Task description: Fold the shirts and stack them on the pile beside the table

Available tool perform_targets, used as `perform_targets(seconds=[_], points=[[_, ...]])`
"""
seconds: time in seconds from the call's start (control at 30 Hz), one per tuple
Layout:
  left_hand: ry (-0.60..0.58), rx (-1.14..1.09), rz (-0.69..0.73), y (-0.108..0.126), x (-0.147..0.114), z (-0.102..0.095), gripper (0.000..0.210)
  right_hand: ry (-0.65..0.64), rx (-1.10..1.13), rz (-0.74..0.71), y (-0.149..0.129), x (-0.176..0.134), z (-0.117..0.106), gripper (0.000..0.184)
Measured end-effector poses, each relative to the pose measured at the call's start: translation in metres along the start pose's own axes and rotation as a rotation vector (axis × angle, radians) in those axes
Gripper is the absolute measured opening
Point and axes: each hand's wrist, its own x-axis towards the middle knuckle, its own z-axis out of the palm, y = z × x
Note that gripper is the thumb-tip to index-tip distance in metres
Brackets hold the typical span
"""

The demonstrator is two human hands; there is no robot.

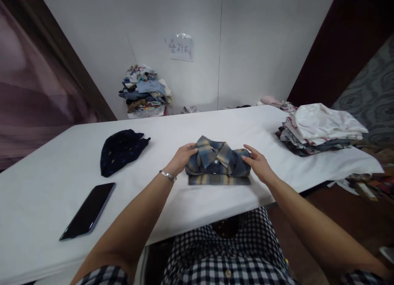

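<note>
A folded plaid shirt (220, 180) in blue, grey and yellow lies on the white-covered table in front of me, its collar at the top and a straight folded band along its near edge. My left hand (184, 157) is closed on the shirt's left shoulder beside the collar, thumb on top. It has a silver bracelet at the wrist. At the right shoulder, my right hand (257, 164) rests its thumb against the cloth while its index finger stretches out apart from it. The undersides of both hands are hidden.
A dark navy garment (122, 151) and a black phone (90, 209) lie to the left on the table (160, 131). Folded clothes (326, 125) are stacked at the right edge. Behind the table rises a clothes pile (146, 90), beneath a paper sign (181, 48) on the wall.
</note>
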Motion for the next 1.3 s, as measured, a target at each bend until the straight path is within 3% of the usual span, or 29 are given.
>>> perform_targets(seconds=[0.1,0.2,0.3,0.4,0.53,0.67,0.73,0.8,0.87,0.97,1.03,1.1,1.2,1.3], points=[[-0.062,0.005,-0.185,-0.003,0.007,0.001,0.014,0.000,-0.062,0.039,0.015,-0.002,-0.004,0.065],[-0.053,-0.037,-0.355,-0.011,0.012,-0.006,0.007,0.036,-0.227,0.097,0.032,-0.001,-0.014,0.064],[-0.006,-0.050,-0.300,-0.018,0.006,-0.020,0.025,0.073,-0.432,0.058,0.036,-0.004,-0.025,0.062],[0.077,0.079,-0.193,-0.026,-0.011,-0.035,0.037,0.076,-0.590,-0.179,0.023,-0.013,-0.027,0.052],[0.176,0.323,-0.075,-0.041,-0.041,-0.040,0.039,-0.093,-0.570,-0.504,-0.008,-0.023,0.008,0.032],[0.175,0.267,0.023,-0.048,-0.060,-0.026,0.037,-0.323,-0.554,-0.553,-0.024,-0.016,0.069,0.038],[0.160,0.132,0.090,-0.048,-0.064,-0.020,0.037,-0.335,-0.654,-0.543,-0.022,-0.008,0.093,0.047],[0.152,0.016,0.153,-0.047,-0.065,-0.018,0.037,-0.321,-0.793,-0.534,-0.015,0.002,0.107,0.036],[0.147,-0.057,0.193,-0.049,-0.064,-0.018,0.036,-0.296,-0.896,-0.511,-0.008,0.009,0.112,0.017],[0.125,-0.094,0.204,-0.056,-0.063,-0.020,0.036,-0.242,-0.935,-0.485,0.001,0.016,0.109,0.020],[0.107,-0.011,0.176,-0.063,-0.062,-0.020,0.035,-0.220,-0.923,-0.486,0.004,0.016,0.107,0.021],[0.125,0.221,0.152,-0.069,-0.061,-0.019,0.031,-0.216,-0.929,-0.480,0.003,0.015,0.107,0.021],[0.220,0.586,0.142,-0.069,-0.062,-0.019,0.022,-0.263,-0.990,-0.495,-0.003,0.008,0.109,0.020],[0.328,0.702,0.227,-0.059,-0.064,-0.018,0.034,-0.262,-1.021,-0.587,-0.012,-0.004,0.104,0.023]])
